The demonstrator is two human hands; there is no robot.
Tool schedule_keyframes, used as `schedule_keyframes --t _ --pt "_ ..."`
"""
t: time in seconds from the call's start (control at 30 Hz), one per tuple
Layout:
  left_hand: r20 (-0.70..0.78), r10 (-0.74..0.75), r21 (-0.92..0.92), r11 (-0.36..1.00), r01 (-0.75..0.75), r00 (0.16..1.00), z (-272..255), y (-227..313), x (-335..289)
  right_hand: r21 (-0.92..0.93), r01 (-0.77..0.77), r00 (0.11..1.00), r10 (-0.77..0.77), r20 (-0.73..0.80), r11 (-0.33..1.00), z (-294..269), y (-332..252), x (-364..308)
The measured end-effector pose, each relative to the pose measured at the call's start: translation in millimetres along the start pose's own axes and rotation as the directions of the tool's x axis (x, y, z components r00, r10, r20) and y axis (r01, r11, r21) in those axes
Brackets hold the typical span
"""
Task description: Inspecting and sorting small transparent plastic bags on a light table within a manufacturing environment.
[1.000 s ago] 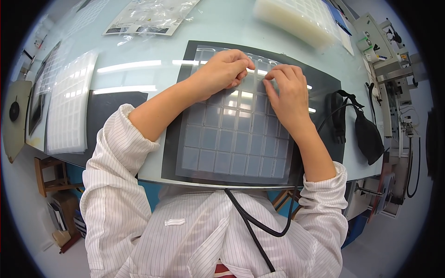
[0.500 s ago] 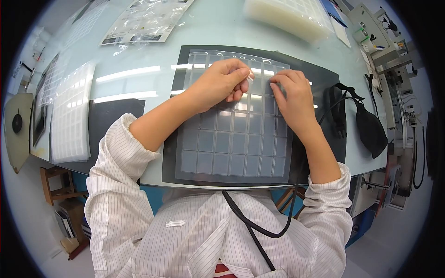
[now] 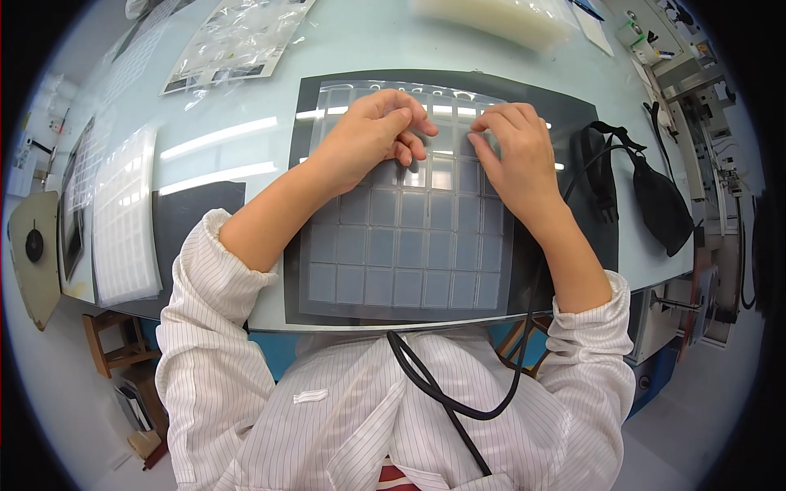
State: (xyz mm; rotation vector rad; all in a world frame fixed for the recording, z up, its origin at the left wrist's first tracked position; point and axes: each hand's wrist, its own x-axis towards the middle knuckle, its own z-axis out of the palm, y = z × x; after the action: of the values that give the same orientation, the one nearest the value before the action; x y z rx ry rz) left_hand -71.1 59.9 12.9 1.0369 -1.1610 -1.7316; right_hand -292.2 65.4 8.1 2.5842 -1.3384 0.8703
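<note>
A clear plastic sheet divided into rectangular pockets (image 3: 408,247) lies flat on a dark mat (image 3: 565,270) in front of me. My left hand (image 3: 378,135) is over the upper middle of the sheet, fingers loosely bent and apart, and I see nothing held in it. To its right, my right hand (image 3: 516,155) hovers at the sheet's upper right part. Its fingers curve downward with the thumb apart from them, and it shows nothing in its grasp. Whether its fingertips touch the sheet I cannot tell.
A stack of pocketed plastic sheets (image 3: 124,217) sits at the left, beside another dark mat (image 3: 196,229). Clear plastic bags (image 3: 241,41) lie at the far left, and a thick pale stack (image 3: 499,20) at the back. At right are a black strap and pouch (image 3: 661,209) with a cable.
My left fingers have parted from a pinch on a small clear piece, which no longer shows. The right hand has barely moved, and the whole view has shifted slightly.
</note>
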Motion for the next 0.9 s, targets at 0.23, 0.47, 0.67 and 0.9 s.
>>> schedule_keyframes --t 0.23,0.47,0.67,0.9 --pt "0.04 -0.032 0.042 0.999 0.03 0.999 -6 -1 0 -0.017 0.036 0.999 -0.035 0.021 0.999 -2 0 -5" --pt "0.041 0.003 0.114 0.993 -0.007 0.999 1 -1 1 -0.062 0.027 1.0 -0.026 0.013 0.998 -6 -2 0" --pt "0.204 0.07 0.241 0.963 -0.119 0.977 9 7 -9 0.553 -0.125 0.992 0.102 0.073 0.824 -35 -15 10" --pt "0.151 -0.001 0.127 0.992 -0.018 0.988 2 -6 -2 0.074 -0.158 0.986 0.154 0.058 0.985 -19 13 -15"
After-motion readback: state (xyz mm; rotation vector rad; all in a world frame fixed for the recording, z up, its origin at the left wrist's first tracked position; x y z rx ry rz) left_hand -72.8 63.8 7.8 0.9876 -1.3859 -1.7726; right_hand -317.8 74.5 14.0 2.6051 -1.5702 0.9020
